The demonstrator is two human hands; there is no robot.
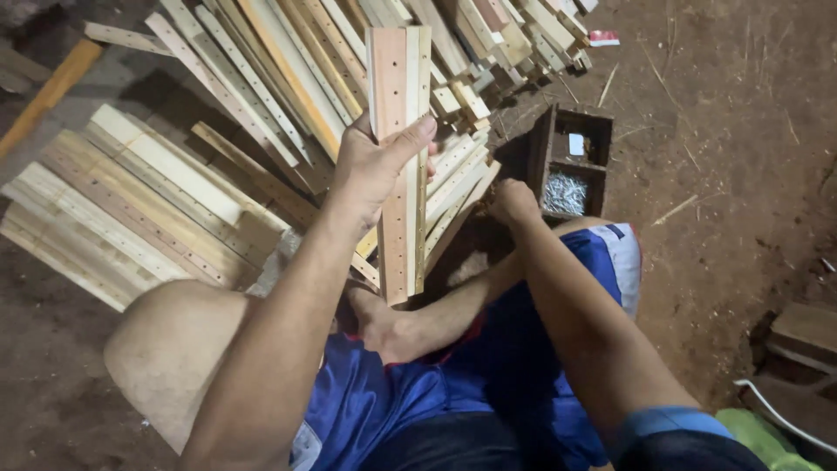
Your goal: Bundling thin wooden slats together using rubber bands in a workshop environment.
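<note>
My left hand (pixel 377 164) grips a bundle of thin wooden slats (pixel 399 83) held upright, their faces drilled with rows of small holes; the lower ends rest near my bare foot (pixel 384 327). My right hand (pixel 513 202) reaches down with fingers curled, beside a dark wooden box (pixel 542 148); what it holds is hidden. One compartment of the box holds a heap of small nails (pixel 565 192). I sit with knees bent, in blue shorts.
Piles of similar slats lie on the dirt floor: one stack at the left (pixel 131 209), a larger heap at the top (pixel 288 61). A long orange stick (pixel 52 92) lies top left. Wooden blocks (pixel 806 327) and a white cable (pixel 776 410) sit bottom right.
</note>
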